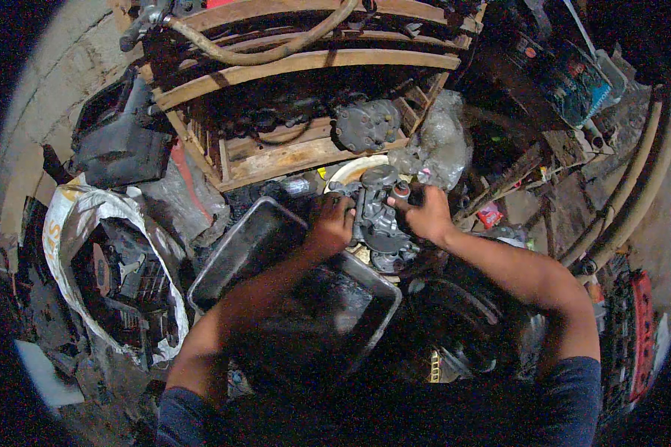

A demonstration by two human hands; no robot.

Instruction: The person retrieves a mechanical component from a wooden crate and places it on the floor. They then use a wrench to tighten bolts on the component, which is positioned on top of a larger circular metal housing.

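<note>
1. Grey, irregular cast-metal machine part (382,223) is sitting over a round, cream-coloured vessel (346,173), between a brown slatted wooden crate (276,160) and a black rectangular plastic tray (250,235).
2. Left hand (331,225) is gripping the part's left side.
3. Right hand (428,216), apart from left, is touching its upper right by thumb, near a short red-ringed cylinder (402,189); can't tell whether the fingers are closing.

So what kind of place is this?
Probably a cluttered repair workshop or scrap-parts corner, judging by the grey metal casting being handled, a rounded metal cover on the wooden rack, and the white sack of dark parts.
</note>
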